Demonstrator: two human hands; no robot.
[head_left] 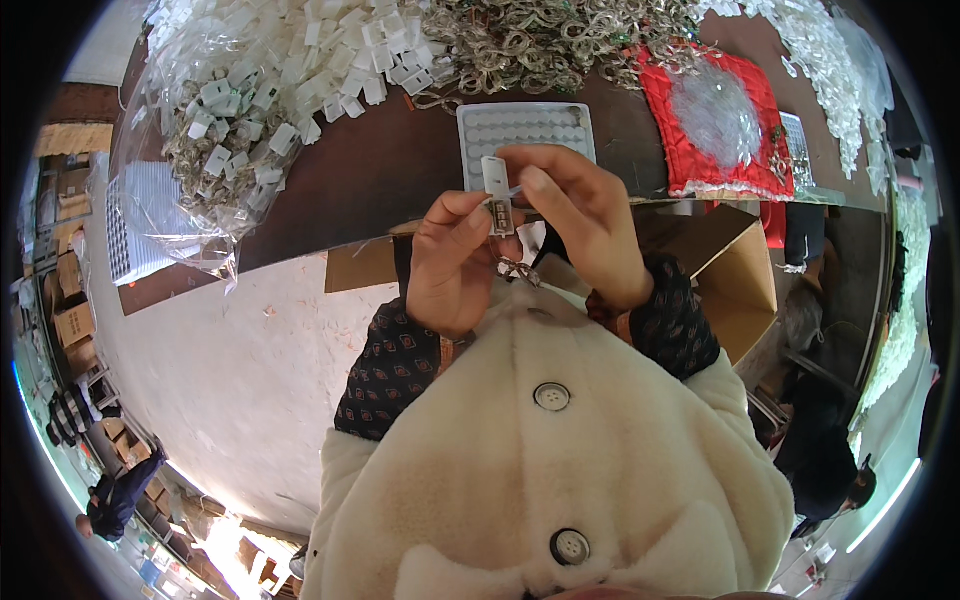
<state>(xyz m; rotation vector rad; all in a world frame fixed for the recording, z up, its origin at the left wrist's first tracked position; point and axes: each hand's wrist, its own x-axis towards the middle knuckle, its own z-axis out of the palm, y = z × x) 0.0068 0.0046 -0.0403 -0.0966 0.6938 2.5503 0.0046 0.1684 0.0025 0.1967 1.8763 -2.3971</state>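
Observation:
Above the table's near edge, my left hand grips a small white plastic case between thumb and fingers. The case stands nearly upright, its lower part showing a dark compartment with several metallic-looking pieces. Below it hangs a small loop of thin clear wire. On the right, my right hand has its thumb and forefinger closed at the side of the case, on a thin pale strip whose kind I cannot make out. Just beyond both hands lies a white tray with rows of round pale pieces.
White plastic cases and coiled clear wires are heaped at the back. A full clear bag stands left. A red cloth lies right, with an open cardboard box below. Two other people are farther off.

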